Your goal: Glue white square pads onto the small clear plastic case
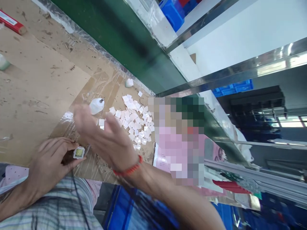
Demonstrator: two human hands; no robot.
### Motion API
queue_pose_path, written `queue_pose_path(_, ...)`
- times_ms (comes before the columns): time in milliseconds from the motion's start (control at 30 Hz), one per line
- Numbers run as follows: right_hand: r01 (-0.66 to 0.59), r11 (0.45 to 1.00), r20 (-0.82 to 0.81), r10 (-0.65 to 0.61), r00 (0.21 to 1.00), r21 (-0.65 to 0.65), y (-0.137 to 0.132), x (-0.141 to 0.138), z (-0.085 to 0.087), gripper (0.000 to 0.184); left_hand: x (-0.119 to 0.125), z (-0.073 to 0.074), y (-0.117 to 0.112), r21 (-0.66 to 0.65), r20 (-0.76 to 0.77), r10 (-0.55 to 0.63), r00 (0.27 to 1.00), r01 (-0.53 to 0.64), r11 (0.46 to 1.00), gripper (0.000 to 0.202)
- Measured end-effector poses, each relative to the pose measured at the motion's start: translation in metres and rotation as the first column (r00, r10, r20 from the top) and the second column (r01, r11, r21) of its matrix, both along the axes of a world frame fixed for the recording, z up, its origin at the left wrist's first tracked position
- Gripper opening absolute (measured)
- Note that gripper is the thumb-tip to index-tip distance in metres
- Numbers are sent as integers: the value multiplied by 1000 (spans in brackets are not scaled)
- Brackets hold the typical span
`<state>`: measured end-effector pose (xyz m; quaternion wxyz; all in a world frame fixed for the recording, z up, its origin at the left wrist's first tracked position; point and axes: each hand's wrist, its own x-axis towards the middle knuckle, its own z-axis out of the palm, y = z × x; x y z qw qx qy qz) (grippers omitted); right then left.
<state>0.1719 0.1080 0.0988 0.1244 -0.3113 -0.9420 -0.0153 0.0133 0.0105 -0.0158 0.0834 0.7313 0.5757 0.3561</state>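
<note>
My left hand (51, 158) rests at the near edge of the cardboard-covered table, thumb and fingertips closed around a small white square piece (82, 155) with a yellow-green patterned centre. My right hand (109, 140), with a red bracelet at the wrist, hovers over the table, blurred by motion; its thumb stands apart from its stretched fingers and nothing shows between them. Just beyond its fingers lies a small white squeeze bottle (96, 106) with a dark thin tip. Past that hand spreads a loose pile of small white square tiles (134, 119).
A whitish cup-like object (129, 83) stands behind the tiles. At the far left lies a red box-like stick (11, 23). A green board (115, 41) borders the table's far side. Pink sheets (165, 159) lie to the right, and blue crates (127, 210) sit below the table edge.
</note>
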Motion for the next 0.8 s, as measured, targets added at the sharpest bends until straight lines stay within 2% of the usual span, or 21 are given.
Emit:
queue_pose_path(33, -59, 975, -6, 62, 998, 213, -8, 14, 5, 37, 0, 0, 0, 8, -2, -1, 1000, 1, 1000, 26)
queue_pose_path(67, -68, 950, 30, 61, 998, 304, -16, 29, 6, 26, -1, 0, 0, 12, -4, -1, 1000, 1, 1000, 25)
queue_pose_path(100, 38, 941, -28, -30, 999, 337, -23, 42, 3, 16, -2, 0, -1, 17, -5, 0, 1000, 0, 1000, 25)
queue_pose_path(133, 178, 950, -41, -173, 984, 258, -28, 54, -5, 10, -2, -1, -1, 20, -6, -2, 1000, 2, 1000, 24)
queue_pose_path(200, 299, 952, -40, -297, 954, 64, -34, 72, -30, 15, -2, 0, -2, 15, -15, -18, 1000, 18, 1000, 24)
queue_pose_path(300, 309, 951, -87, -307, 948, 10, -36, 81, -70, 20, 3, 5, 0, 4, -26, -97, 995, 97, 995, 23)
queue_pose_path(367, 299, 954, -122, -295, 948, 12, -34, 82, -87, 17, 8, 10, 2, -2, -13, -143, 990, 143, 990, 23)
queue_pose_path(467, 309, 949, -183, -315, 931, -65, -30, 83, -91, 15, 15, 16, 4, -6, -5, -161, 987, 161, 987, 24)
queue_pose_path(567, 344, 911, -318, -404, 858, -228, -32, 86, -82, 17, 16, 16, 3, -11, -37, -172, 984, 172, 985, 19)
queue_pose_path(667, 325, 810, -448, -552, 703, -488, -47, 80, -72, 17, 14, 13, 0, -31, -52, -146, 988, 145, 989, 15)
queue_pose_path(733, 242, 686, -458, -666, 589, -686, -64, 72, -70, 19, 14, 11, 0, -53, -44, -114, 993, 111, 992, 15)
queue_pose_path(800, 131, 533, -411, -766, 494, -836, -81, 60, -70, 23, 14, 11, 2, -67, -30, -95, 995, 92, 993, 19)
